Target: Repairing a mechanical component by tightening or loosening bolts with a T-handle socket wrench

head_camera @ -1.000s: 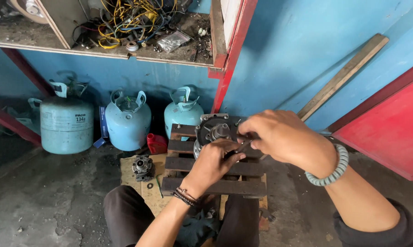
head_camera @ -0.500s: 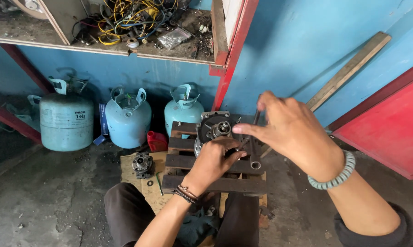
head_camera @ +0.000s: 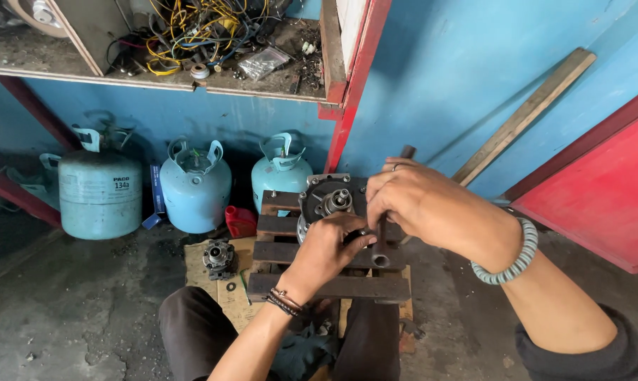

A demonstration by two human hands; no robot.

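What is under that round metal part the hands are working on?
A dark wooden pallet bears the metal part. Cardboard lies beneath the pallet. The hands hide where the part meets the slats.

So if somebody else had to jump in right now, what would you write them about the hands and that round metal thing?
Left hand: pressed against the lower front of the round grey metal compressor body, steadying it.
Right hand: closed around a dark metal bar-shaped tool that runs from above the knuckles down to a ringed end.
The body sits on a dark slatted wooden stand between the knees. A smaller grey metal part lies apart on brown cardboard to the left.
Done: that part is off to the side.
Left: the body's front hub is in place; I cannot tell how tight.
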